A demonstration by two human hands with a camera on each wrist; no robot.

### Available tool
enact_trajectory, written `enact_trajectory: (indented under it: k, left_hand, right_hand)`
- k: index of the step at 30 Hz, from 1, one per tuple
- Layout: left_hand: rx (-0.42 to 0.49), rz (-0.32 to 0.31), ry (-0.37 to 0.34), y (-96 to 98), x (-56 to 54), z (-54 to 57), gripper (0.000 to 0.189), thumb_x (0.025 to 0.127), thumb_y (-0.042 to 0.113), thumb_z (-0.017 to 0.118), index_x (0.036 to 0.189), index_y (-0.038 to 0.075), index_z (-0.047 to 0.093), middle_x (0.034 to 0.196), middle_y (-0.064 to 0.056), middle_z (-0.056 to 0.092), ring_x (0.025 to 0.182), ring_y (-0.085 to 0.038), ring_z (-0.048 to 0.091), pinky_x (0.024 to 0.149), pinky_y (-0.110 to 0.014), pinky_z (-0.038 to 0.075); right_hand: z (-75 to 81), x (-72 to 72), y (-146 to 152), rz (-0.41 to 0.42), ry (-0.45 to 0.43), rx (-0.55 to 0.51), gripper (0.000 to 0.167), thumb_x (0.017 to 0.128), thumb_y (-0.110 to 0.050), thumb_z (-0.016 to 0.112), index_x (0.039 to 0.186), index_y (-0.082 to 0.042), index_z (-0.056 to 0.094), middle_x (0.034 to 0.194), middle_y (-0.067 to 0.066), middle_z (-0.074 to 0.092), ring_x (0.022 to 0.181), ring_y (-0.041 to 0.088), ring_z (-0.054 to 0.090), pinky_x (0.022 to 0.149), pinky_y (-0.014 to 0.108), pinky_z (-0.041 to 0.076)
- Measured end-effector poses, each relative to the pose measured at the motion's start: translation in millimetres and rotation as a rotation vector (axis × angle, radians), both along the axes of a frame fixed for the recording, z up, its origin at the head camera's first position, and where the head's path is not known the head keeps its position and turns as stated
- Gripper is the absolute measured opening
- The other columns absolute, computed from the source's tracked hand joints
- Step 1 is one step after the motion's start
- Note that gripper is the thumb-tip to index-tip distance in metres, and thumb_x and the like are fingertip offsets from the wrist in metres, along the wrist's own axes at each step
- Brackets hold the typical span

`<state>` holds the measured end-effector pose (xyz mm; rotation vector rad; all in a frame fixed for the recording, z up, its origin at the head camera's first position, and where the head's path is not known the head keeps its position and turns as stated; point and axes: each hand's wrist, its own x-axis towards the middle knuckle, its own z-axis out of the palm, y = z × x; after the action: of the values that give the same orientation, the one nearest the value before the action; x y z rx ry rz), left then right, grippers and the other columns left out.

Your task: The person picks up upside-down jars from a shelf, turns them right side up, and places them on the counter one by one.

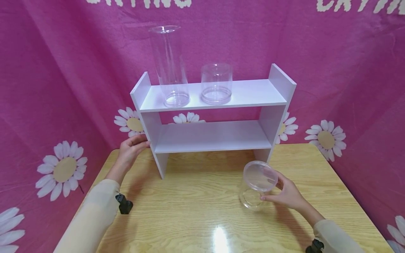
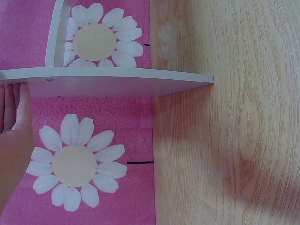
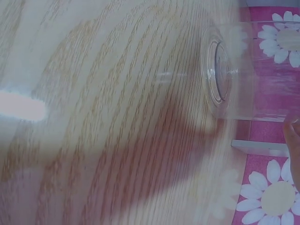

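One jar (image 1: 254,188) is pinched by the right grip (image 1: 286,193) before the shelf (image 1: 215,135), bench (image 1: 196,207) contact unclear. The shelf's left edge is touched by the left grip (image 1: 130,151), fingers extended. On top, room is left right of the tall jar (image 1: 171,66) and short jar (image 1: 216,84). Cropped letters (image 1: 147,3) are borne by the cloth (image 1: 95,52).

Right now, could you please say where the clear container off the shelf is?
In the head view, the container is right of centre, held by the right hand, near the right end of the shelf.
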<state>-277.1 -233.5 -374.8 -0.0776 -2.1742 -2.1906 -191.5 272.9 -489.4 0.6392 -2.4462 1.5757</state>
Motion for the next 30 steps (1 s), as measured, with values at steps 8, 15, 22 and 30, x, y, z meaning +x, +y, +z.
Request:
enact_trajectory:
  k: [8, 15, 22, 30]
  left_hand:
    - [0.007, -0.002, 0.008, 1.0, -0.1, 0.4, 0.019, 0.089, 0.009, 0.065, 0.09, 0.028, 0.066, 0.09, 0.018, 0.066, 0.084, 0.001, 0.062, 0.081, -0.01, 0.052]
    - [0.005, 0.005, -0.01, 0.4, 0.4, -0.1, 0.019, 0.09, 0.01, 0.065, 0.09, 0.029, 0.065, 0.091, 0.018, 0.064, 0.084, 0.001, 0.062, 0.081, -0.009, 0.052]
    - [0.029, 0.009, -0.005, 1.1, 0.7, -1.2, 0.021, 0.089, 0.008, 0.065, 0.089, 0.029, 0.065, 0.091, 0.017, 0.065, 0.084, 0.001, 0.062, 0.081, -0.009, 0.052]
    - [0.06, 0.007, 0.002, 2.9, 2.1, -0.1, 0.024, 0.089, 0.004, 0.063, 0.086, 0.028, 0.066, 0.088, 0.017, 0.066, 0.082, 0.0, 0.062, 0.081, -0.01, 0.053]
  right_hand:
    - [-1.8, 3.8, 6.3, -0.017, -0.026, 0.001, 0.089, 0.062, -0.001, 0.087, 0.138, 0.005, 0.042, 0.131, 0.033, 0.053, 0.116, -0.013, 0.05, 0.097, 0.003, 0.04]
    - [-1.9, 5.8, 8.1, 0.008, -0.023, -0.011, 0.088, 0.062, 0.0, 0.086, 0.138, 0.006, 0.042, 0.132, 0.017, 0.057, 0.116, -0.013, 0.05, 0.097, 0.002, 0.039]
    - [3.5, 8.2, 9.4, 0.05, -0.038, -0.021, 0.091, 0.065, 0.002, 0.084, 0.141, 0.007, 0.035, 0.13, -0.031, 0.046, 0.118, -0.019, 0.044, 0.098, -0.001, 0.034]
    - [21.2, 11.7, 14.6, 0.018, -0.003, 0.01, 0.089, 0.066, 0.003, 0.083, 0.14, 0.008, 0.035, 0.132, -0.027, 0.043, 0.121, -0.019, 0.04, 0.099, -0.003, 0.031]
